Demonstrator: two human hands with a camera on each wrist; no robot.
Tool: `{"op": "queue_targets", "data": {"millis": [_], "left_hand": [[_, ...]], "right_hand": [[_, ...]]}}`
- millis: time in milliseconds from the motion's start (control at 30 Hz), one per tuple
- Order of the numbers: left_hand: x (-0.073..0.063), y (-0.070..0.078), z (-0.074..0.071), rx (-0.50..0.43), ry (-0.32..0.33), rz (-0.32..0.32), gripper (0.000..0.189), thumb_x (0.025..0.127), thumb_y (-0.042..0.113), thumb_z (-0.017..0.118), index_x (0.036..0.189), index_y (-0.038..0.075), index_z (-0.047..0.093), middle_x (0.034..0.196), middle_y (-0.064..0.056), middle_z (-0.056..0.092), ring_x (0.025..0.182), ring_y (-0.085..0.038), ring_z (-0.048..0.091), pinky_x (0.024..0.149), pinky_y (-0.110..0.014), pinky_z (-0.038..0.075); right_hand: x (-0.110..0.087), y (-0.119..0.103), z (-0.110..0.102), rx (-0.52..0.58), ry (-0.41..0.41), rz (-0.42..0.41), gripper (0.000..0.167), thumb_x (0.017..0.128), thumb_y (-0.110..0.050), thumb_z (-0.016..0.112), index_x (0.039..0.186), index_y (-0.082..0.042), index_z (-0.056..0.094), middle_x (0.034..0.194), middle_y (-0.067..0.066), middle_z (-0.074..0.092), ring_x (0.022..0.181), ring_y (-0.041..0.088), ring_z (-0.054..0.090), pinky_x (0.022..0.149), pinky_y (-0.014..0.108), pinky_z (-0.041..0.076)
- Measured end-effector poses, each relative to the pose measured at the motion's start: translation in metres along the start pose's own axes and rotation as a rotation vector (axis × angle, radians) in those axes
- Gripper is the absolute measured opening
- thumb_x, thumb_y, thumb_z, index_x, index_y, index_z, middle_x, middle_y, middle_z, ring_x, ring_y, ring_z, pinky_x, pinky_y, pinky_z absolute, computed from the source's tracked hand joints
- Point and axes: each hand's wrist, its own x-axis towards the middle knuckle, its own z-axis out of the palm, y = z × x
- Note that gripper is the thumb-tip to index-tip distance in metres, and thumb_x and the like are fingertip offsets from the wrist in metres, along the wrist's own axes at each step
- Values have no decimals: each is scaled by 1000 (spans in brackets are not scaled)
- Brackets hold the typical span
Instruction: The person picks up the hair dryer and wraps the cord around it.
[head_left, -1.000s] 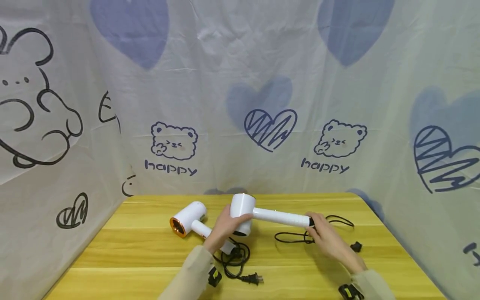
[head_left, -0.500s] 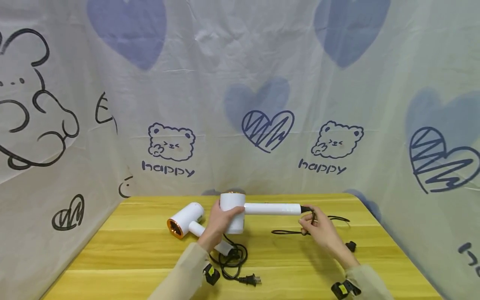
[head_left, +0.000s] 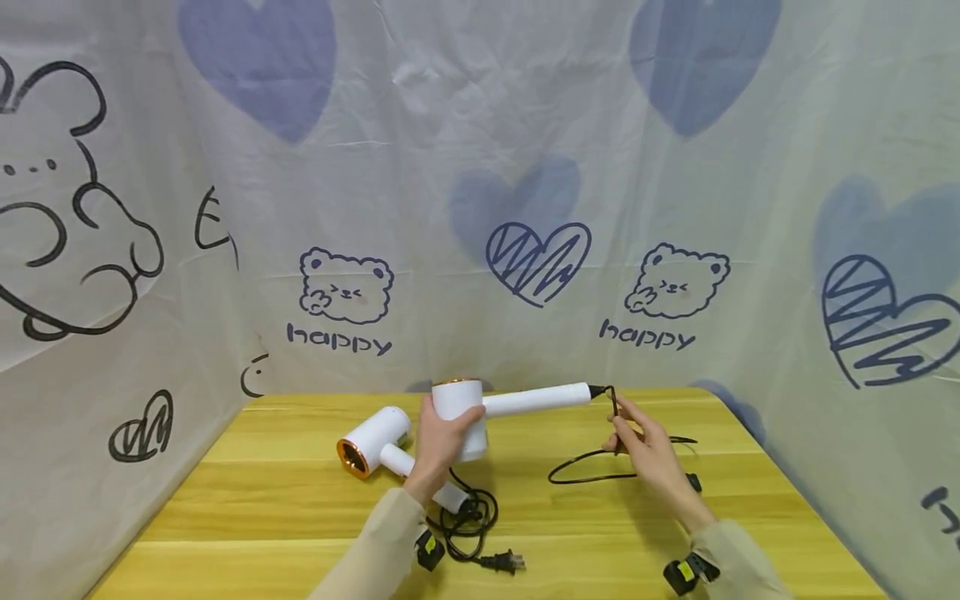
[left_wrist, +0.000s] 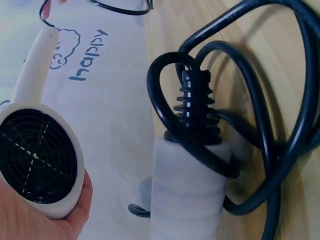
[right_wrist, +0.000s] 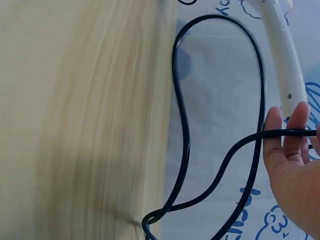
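Observation:
My left hand (head_left: 441, 437) grips a white hair dryer (head_left: 468, 404) by its barrel, above the table. Its handle points right, tilted slightly upward. In the left wrist view the dryer's round black grille (left_wrist: 37, 155) faces the camera. At the handle's end, my right hand (head_left: 648, 454) pinches the black cord (head_left: 615, 406) between thumb and fingers. The cord (right_wrist: 182, 125) hangs in a loop beside that hand (right_wrist: 295, 175) in the right wrist view. A second white hair dryer (head_left: 378, 435), with a copper-coloured rim, lies on the table left of my left hand, which partly hides its handle.
The second dryer's black cord (head_left: 491, 508) lies in loose coils, with its two-pin plug (head_left: 504, 562) near the front. Another black plug (head_left: 693, 482) shows beside my right wrist. White printed cloth (head_left: 480, 200) hangs behind the yellow wooden table (head_left: 247, 500) and at both sides.
My right hand has let go of the handle's end and now pinches the cord. The held dryer has shifted left, and its handle has swung from sloping down to pointing slightly up.

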Motion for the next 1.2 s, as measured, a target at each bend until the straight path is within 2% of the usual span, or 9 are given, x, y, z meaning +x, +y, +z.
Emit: {"op": "queue_targets", "data": {"millis": [100, 300, 433, 567, 733, 833, 1033, 1200], "left_hand": [[-1, 0, 1, 5, -23, 16, 73, 76, 31, 81, 133, 5, 42, 114, -17, 57, 94, -27, 60, 72, -35, 56], [-2, 0, 1, -22, -125, 19, 72, 78, 29, 80, 133, 5, 41, 116, -18, 56, 92, -26, 61, 71, -36, 58], [2, -3, -4, -70, -189, -23, 72, 81, 29, 78, 137, 6, 38, 118, -18, 55, 88, -25, 62, 69, -37, 58], [3, -7, -9, -99, -258, -81, 71, 83, 32, 75, 138, 5, 38, 116, -19, 57, 83, -24, 64, 68, -39, 59], [3, -5, -11, -90, -283, -119, 71, 84, 34, 73, 139, 5, 40, 114, -18, 59, 81, -23, 65, 69, -38, 59], [3, -3, -8, -86, -273, -119, 70, 83, 34, 74, 137, 4, 43, 111, -18, 60, 80, -23, 65, 68, -37, 59], [1, -2, -4, -65, -277, -116, 69, 82, 40, 74, 134, 4, 45, 111, -16, 61, 82, -22, 64, 70, -34, 58], [1, -2, -7, -59, -310, -136, 69, 84, 40, 73, 135, 4, 44, 110, -16, 61, 84, -22, 64, 71, -33, 57]], "right_hand": [[4, 0, 2, -32, -2, -10, 44, 105, -18, 45, 146, -7, 36, 137, 19, 45, 77, 13, 65, 74, 24, 57], [8, -4, 3, -95, -10, -2, 39, 101, -25, 54, 134, -10, 39, 131, 22, 49, 68, 17, 66, 65, 32, 58], [11, -7, 1, -83, -41, -13, 38, 100, -25, 57, 133, -10, 43, 135, 20, 47, 64, 17, 66, 60, 32, 58], [14, -12, -7, -45, -114, -27, 39, 98, -21, 59, 132, -8, 45, 137, 24, 49, 62, 19, 66, 61, 36, 58], [17, -16, -16, -19, -190, -18, 40, 96, -21, 63, 130, -8, 45, 135, 28, 51, 63, 22, 67, 63, 38, 59], [19, -17, -16, -9, -169, -1, 39, 94, -22, 65, 126, -10, 47, 130, 26, 54, 63, 23, 68, 66, 39, 60], [23, -19, -6, 2, -71, 14, 39, 93, -20, 68, 121, -11, 44, 110, 21, 58, 64, 22, 70, 66, 35, 59], [22, -20, -2, -3, -65, 1, 39, 91, -15, 69, 120, -7, 45, 111, 21, 56, 63, 22, 69, 63, 36, 59]]}}
